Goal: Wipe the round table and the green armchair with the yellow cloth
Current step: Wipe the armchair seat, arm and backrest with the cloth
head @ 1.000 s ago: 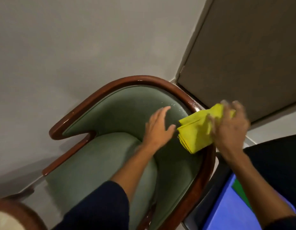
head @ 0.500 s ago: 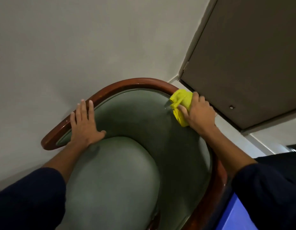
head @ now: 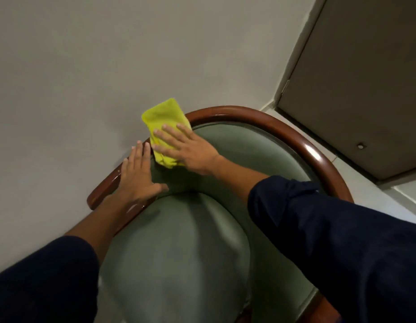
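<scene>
The green armchair [head: 239, 150] fills the lower middle of the view, with a curved brown wooden rim [head: 302, 142] and a rounded green seat cushion [head: 179, 248]. A folded yellow cloth [head: 164, 117] lies over the rim at the back left of the chair. My right hand [head: 188, 149] presses flat on the cloth, fingers spread over it. My left hand [head: 138, 176] rests flat on the wooden rim just left of the cloth, fingers together, holding nothing. The round table is out of view.
A plain grey wall [head: 85, 66] stands close behind the chair. A brown door [head: 365, 78] and pale floor tiles [head: 375, 194] lie at the right. My dark blue sleeves cover the lower corners.
My right hand has slid the yellow cloth along the chair's rim from the right side to the back left. My left hand has stayed on the left rim.
</scene>
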`<state>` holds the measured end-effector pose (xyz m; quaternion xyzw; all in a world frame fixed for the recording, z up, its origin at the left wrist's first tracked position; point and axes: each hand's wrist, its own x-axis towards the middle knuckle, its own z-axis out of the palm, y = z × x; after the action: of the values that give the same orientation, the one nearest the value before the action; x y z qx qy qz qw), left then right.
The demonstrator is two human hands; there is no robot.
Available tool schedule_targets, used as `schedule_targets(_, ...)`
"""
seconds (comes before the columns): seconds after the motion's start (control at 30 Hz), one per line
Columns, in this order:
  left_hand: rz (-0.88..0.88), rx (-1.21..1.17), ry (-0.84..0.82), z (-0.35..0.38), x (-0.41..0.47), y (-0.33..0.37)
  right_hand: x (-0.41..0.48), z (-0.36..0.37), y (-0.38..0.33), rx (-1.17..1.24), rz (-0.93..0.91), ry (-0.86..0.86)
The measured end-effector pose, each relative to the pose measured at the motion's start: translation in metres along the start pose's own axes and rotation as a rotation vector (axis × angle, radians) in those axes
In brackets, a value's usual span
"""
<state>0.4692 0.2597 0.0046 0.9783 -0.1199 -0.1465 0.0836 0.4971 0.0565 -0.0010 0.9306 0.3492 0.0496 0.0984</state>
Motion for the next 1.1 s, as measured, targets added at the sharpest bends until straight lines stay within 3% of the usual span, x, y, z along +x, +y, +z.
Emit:
schedule_targets(0.07, 0.013, -0.003, -0.004, -0.004, -0.003, -0.003, -0.022, 0.005, -0.001, -0.038, -0.013, -0.048)
schedule_targets(0.2, 0.007, 0.016, -0.031, -0.005, -0.018, 0.000, -0.110, 0.006, 0.014, -0.096, 0.160, -0.242)
schedule_targets(0.37, 0.082, 0.064, -0.060, 0.003, -0.062, 0.033, -0.209, -0.041, -0.007, 0.168, 0.798, -0.120)
schedule_targets(0.5, 0.105, -0.076, -0.268, 0.015, -0.132, 0.087, -0.250, -0.073, -0.068, 0.313, 1.095, -0.212)
schedule_targets(0.57, 0.036, -0.309, -0.484, 0.017, -0.176, 0.115, -0.260, -0.092, -0.096, 0.536, 1.262, -0.206)
schedule_targets(0.67, -0.041, -0.696, -0.642, 0.017, -0.234, 0.146, -0.273, -0.117, -0.130, 1.346, 1.504, 0.026)
schedule_targets(0.73, -0.030, -0.846, -0.557, 0.009, -0.263, 0.155, -0.285, -0.129, -0.167, 1.804, 1.470, 0.218)
schedule_targets(0.87, 0.021, -1.034, -0.525, -0.014, -0.310, 0.171, -0.296, -0.158, -0.231, 2.258, 1.385, 0.462)
schedule_targets(1.0, 0.035, -1.098, -0.361, -0.023, -0.344, 0.184, -0.316, -0.184, -0.247, 2.507, 1.232, 0.659)
schedule_targets(1.1, 0.076, -1.175, -0.271, -0.030, -0.359, 0.193, -0.354, -0.190, -0.251, 2.491, 1.296, 0.637)
